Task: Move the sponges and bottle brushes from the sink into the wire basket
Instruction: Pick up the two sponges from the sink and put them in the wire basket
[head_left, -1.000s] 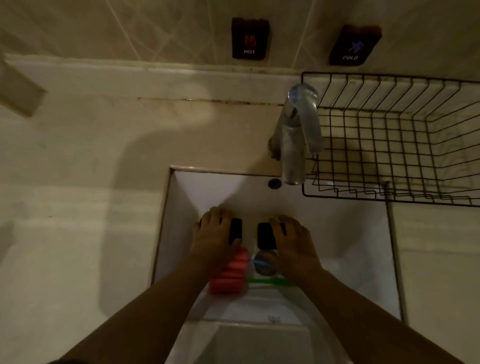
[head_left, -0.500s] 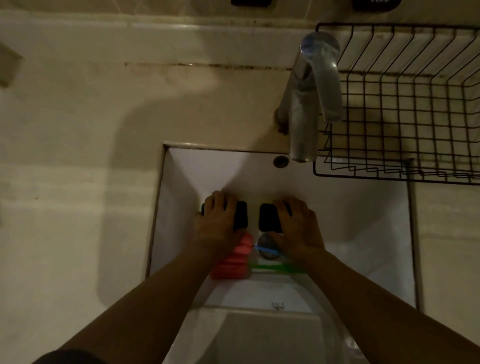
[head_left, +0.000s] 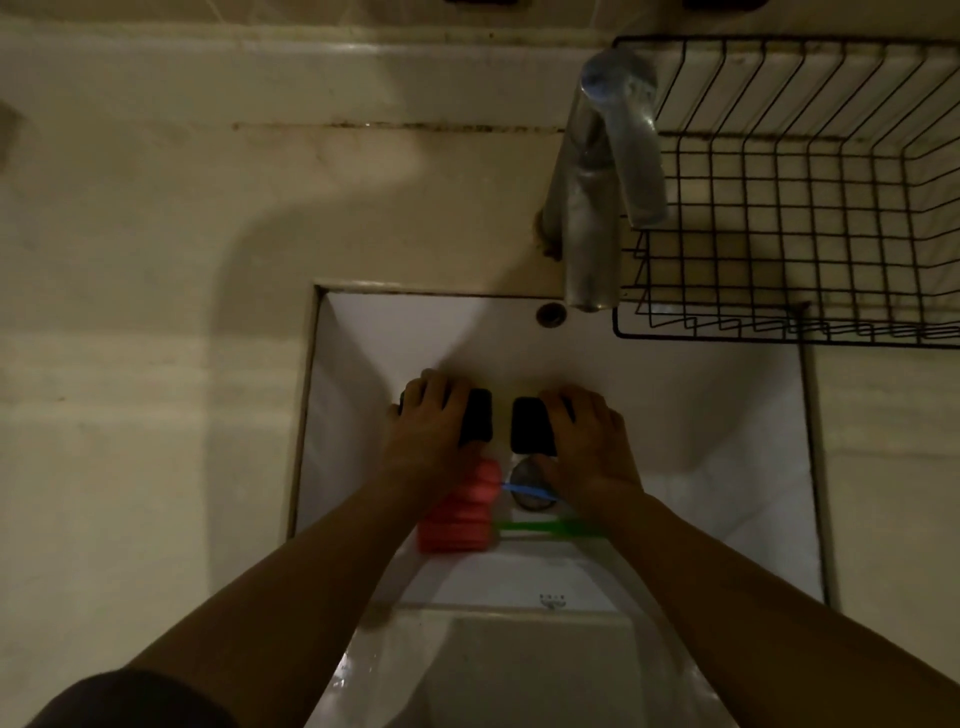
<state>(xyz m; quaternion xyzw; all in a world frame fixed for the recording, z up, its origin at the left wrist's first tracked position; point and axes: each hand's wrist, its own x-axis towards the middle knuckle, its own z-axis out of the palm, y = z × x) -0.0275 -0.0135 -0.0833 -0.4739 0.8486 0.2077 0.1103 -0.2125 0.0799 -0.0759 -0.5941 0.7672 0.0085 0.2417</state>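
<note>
Two dark sponges lie side by side in the white sink (head_left: 717, 415). My left hand (head_left: 426, 431) is closed over the left sponge (head_left: 479, 421), my right hand (head_left: 587, 441) over the right sponge (head_left: 531, 426). Below my left hand sits a red ribbed bottle brush head (head_left: 460, 514). A thin blue handle (head_left: 524, 491) crosses the drain (head_left: 524, 475), and a green handle (head_left: 550, 527) lies just nearer me. The black wire basket (head_left: 800, 208) stands on the counter at the upper right, with nothing in it.
A metal tap (head_left: 597, 197) rises from the back of the sink, its spout between the sink and the basket's left side. An overflow hole (head_left: 550, 313) sits in the sink's back wall. Beige counter (head_left: 156, 312) spreads to the left.
The view has tilted down and closed in, so the wall's hot and cold labels left the frame. Both hands have settled more firmly over the two dark sponges.
</note>
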